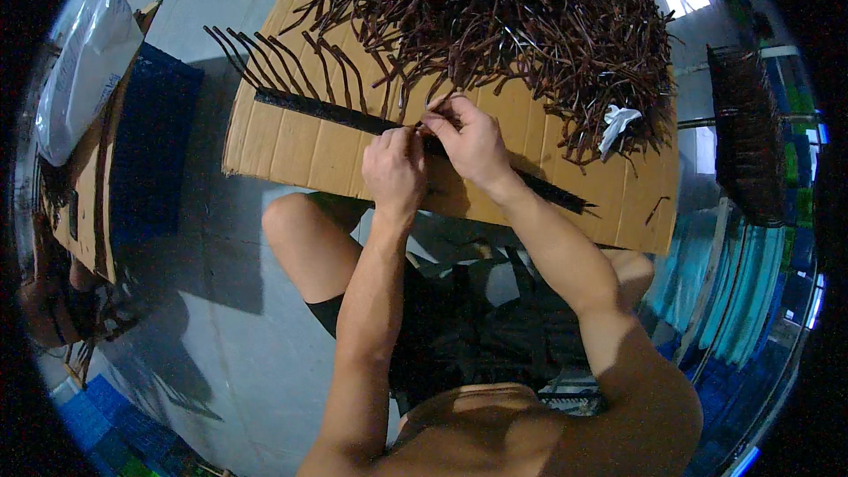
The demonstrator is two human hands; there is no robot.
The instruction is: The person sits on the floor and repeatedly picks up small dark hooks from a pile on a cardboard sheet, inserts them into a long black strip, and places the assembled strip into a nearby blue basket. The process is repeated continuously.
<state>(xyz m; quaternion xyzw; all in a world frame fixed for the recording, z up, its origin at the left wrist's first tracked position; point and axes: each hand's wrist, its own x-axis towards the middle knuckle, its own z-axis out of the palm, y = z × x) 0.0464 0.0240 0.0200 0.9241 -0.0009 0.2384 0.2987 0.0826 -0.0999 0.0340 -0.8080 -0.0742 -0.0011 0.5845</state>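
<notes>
at the near side, the person's bare knee (296,225) is just before the near edge of the counter (305,155), which has a cardboard top. one thin loose stick (656,209) lies near the right edge, apart from the others.

a little farther, the black strip (305,108) lies slantwise on the cardboard, its left end farther away and its right end nearer. the left hand (393,166) and the right hand (473,143) meet over its middle, almost touching each other. in each grip the fingers are bent inward with little gap to be seen, but the tips are partly hidden, so i cannot tell whether they are closed on a stick or on the strip.

on the left part of the strip, brown sticks (328,79) make a row and lean toward the far left; i judge that this part is done. to the right of the hands the strip shows no such row, so i think about half of its length is left to fill.

farthest is the big pile (495,22) of similar sticks, lying in all directions. it seems much more than this one strip needs. a white crumpled piece (618,128) rests on its right side.
</notes>
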